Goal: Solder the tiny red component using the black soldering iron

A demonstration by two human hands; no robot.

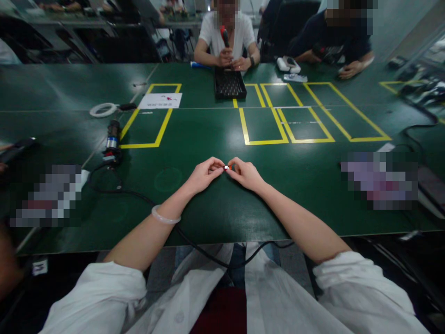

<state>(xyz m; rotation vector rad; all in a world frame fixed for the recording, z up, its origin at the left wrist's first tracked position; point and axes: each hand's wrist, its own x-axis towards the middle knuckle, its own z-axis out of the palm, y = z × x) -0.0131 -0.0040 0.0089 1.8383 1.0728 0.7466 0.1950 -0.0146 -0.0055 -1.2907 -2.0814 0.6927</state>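
Just above the green table (208, 208), my left hand (206, 174) and my right hand (245, 172) meet fingertip to fingertip. Between them is a small red and white piece (226, 167), too small for me to name its kind. Thumb and fingers of both hands are closed on it, one hand at each end. Parts of the piece are hidden by the fingertips. A translucent bracelet (166, 215) circles my left wrist.
Yellow tape rectangles (267, 141) mark the table. A white paper (160, 100), a coiled white cable (103, 110) and a dark cylindrical device (112, 139) lie left. Across sits a person with a red-tipped tool (225, 37) over a black tray (229, 96). A black cable (205, 253) crosses my lap.
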